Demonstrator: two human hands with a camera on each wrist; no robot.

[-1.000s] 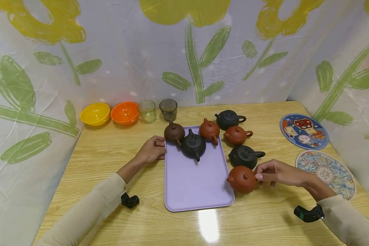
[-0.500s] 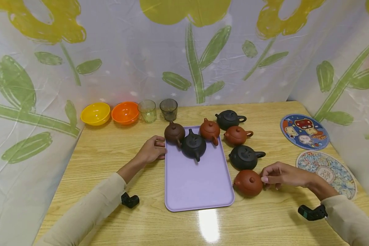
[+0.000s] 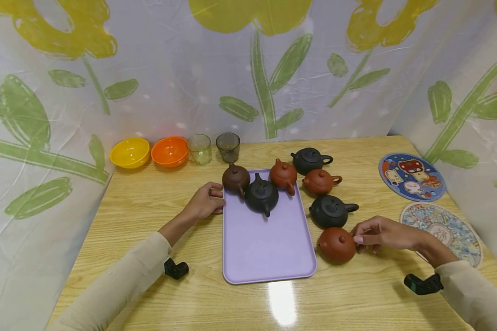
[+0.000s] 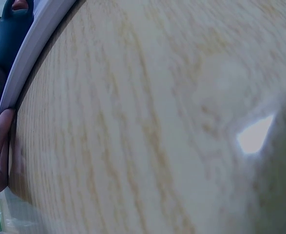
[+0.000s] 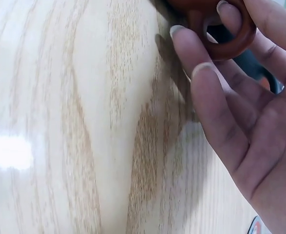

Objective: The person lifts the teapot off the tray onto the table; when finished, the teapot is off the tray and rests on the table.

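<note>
Just right of the purple tray (image 3: 269, 250), a red teapot (image 3: 337, 245) has its handle pinched by the right hand (image 3: 383, 233) (the right wrist view shows fingers about the loop). At the tray's left edge, the left hand (image 3: 205, 201) grips the rim. At the tray's far end, a black teapot (image 3: 261, 197) sits between a brown teapot (image 3: 235, 179) and an orange-red teapot (image 3: 283, 174).

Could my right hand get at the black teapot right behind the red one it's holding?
Probably, once free: your right hand holds the red teapot by its handle, but the black teapot has its handle on that side, nothing seen between.
</note>
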